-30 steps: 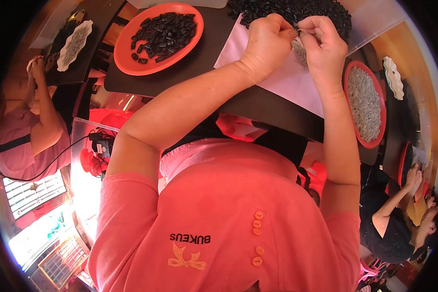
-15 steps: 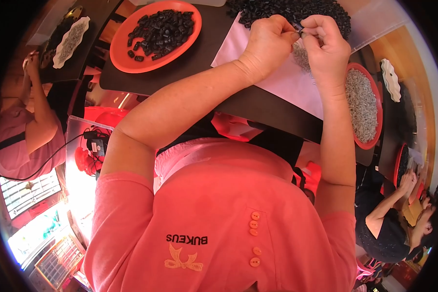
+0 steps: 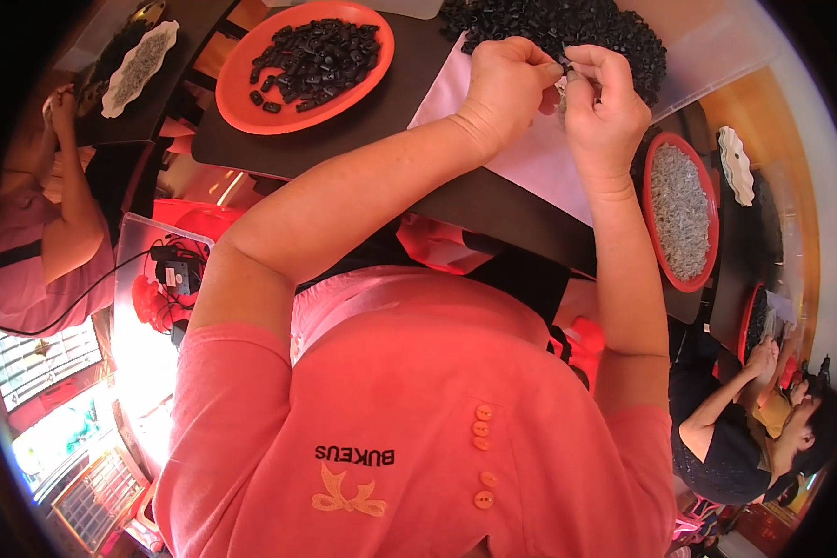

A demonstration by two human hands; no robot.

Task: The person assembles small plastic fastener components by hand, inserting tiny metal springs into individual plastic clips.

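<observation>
Above a pink sheet [image 3: 539, 172] on the dark table, both my hands are raised with their fingertips almost meeting. My left hand [image 3: 511, 88] is closed in a pinch of thumb and forefinger. Facing it, my right hand [image 3: 606, 112] also pinches, its thumb and forefinger pressed together. Whatever lies between the fingertips is tiny and dark and blends into the black behind. Just beyond the hands spreads a heap of small black plastic parts [image 3: 614, 42]. A few small pale pieces show partly behind my right hand.
On the left, a red plate [image 3: 229, 104] carries more black parts. A red-rimmed tray [image 3: 713, 228] of small clear-grey pieces stands right of my right forearm. A transparent bin wall [image 3: 716, 84] edges the heap. Other people [image 3: 735, 437] work at tables on both sides.
My right hand has shifted slightly left and down, and its fingertips now sit a little apart from the left ones. The view has moved slightly; the plates stay put on the table.
</observation>
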